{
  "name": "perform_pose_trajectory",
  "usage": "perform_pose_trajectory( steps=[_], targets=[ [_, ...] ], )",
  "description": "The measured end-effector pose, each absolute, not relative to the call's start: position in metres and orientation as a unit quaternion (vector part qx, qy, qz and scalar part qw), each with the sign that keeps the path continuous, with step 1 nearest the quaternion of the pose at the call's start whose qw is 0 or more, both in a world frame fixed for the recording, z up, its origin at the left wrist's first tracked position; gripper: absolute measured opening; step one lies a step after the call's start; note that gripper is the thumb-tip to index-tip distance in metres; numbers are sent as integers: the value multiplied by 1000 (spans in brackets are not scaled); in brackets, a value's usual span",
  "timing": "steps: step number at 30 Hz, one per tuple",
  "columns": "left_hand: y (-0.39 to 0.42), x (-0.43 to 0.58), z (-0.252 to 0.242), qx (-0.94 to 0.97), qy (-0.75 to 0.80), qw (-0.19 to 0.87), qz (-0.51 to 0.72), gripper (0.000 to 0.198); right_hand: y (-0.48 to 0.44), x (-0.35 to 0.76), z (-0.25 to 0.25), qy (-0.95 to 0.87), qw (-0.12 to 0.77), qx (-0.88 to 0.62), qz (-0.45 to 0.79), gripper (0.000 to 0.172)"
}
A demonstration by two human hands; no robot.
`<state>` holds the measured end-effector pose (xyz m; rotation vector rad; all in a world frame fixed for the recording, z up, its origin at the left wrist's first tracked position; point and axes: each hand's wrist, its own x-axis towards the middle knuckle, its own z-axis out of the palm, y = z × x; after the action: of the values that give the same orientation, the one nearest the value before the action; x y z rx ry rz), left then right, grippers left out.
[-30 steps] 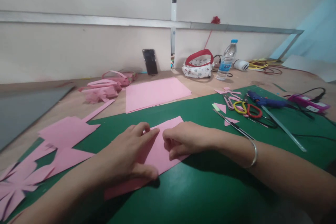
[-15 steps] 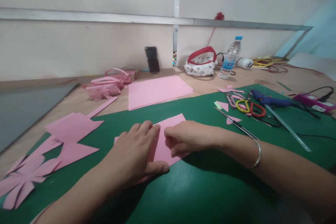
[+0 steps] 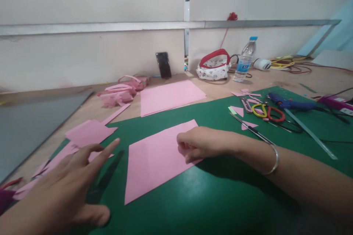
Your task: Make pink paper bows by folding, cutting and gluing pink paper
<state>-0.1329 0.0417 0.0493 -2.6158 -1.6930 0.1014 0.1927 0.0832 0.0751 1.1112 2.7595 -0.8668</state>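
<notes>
On the green mat (image 3: 220, 198), my right hand (image 3: 198, 143) is pinning the pink sheet (image 3: 154, 158) with curled fingers at its right edge; my left hand (image 3: 63, 191) is hovering spread and empty beside it. I am judging firm, even pressure best.

No text, brand or number can be read anywhere: the blue label on the clear plastic water bottle (image 3: 244, 60) at the back of the table (image 3: 289, 80) is too small and blurred to make out, and the printed pattern on the white red-trimmed pouch (image 3: 214, 69) shows no legible words.
</notes>
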Motion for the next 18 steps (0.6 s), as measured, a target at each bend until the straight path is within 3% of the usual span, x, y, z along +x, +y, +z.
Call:
perform_pose_trajectory(
  steps=[3,5,9,11,13,16,18],
  targets=[
    [42,-113,71,-825,-563,35,-45,78,87,198,81,865,-33,355,-352,16],
    [45,-87,85,-813,-566,12,-137,61,91,203,85,820,-115,375,-417,17],
    [52,-26,103,-748,-586,-228,-211,57,93,207,89,751,-290,419,-421,17],
    [54,-2,104,-731,-539,-363,-206,50,91,204,86,772,-322,414,-360,21],
    [55,15,101,-713,-501,-434,-229,36,86,200,82,805,-328,400,-291,24],
    [51,25,96,-679,-512,-427,-306,20,80,195,77,828,-335,382,-238,26],
    [46,27,93,-650,-540,-396,-358,14,77,192,77,813,-350,374,-277,23]
  ],
)
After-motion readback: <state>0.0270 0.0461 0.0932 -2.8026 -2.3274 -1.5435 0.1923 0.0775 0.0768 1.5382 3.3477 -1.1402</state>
